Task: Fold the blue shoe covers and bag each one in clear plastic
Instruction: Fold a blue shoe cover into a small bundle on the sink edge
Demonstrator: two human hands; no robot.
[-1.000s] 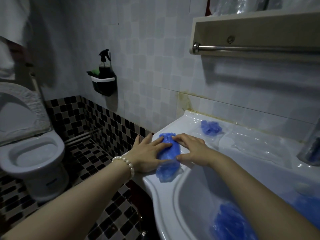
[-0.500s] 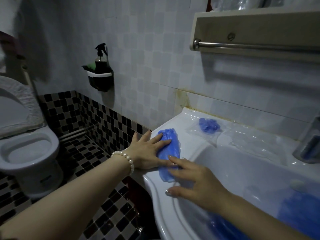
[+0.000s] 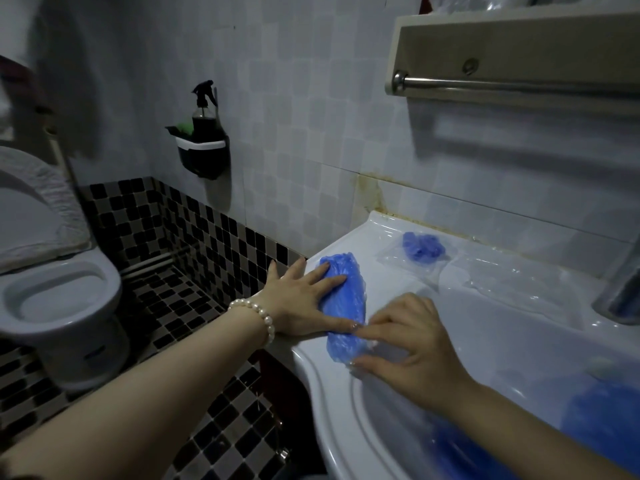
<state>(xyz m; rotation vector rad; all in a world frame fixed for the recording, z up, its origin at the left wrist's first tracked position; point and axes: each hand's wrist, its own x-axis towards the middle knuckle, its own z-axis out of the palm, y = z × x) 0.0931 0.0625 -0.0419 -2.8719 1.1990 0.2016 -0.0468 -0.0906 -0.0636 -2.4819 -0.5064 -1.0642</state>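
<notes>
Bagged cover (image 3: 423, 244) beyond shoe cover (image 3: 346, 292)

Two hands (image 3: 304, 299) (image 3: 412, 355), one folded blue shoe cover (image 3: 344, 303), one bagged cover (image 3: 422, 245) far right, one toilet (image 3: 59, 306) left, one spray bottle (image 3: 204, 112).

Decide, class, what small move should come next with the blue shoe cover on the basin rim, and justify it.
Probably fold the near end up. The left hand presses flat on the long blue plastic shoe cover lying on the white ceramic basin rim, and the right hand's fingertips touch its near end.
</notes>
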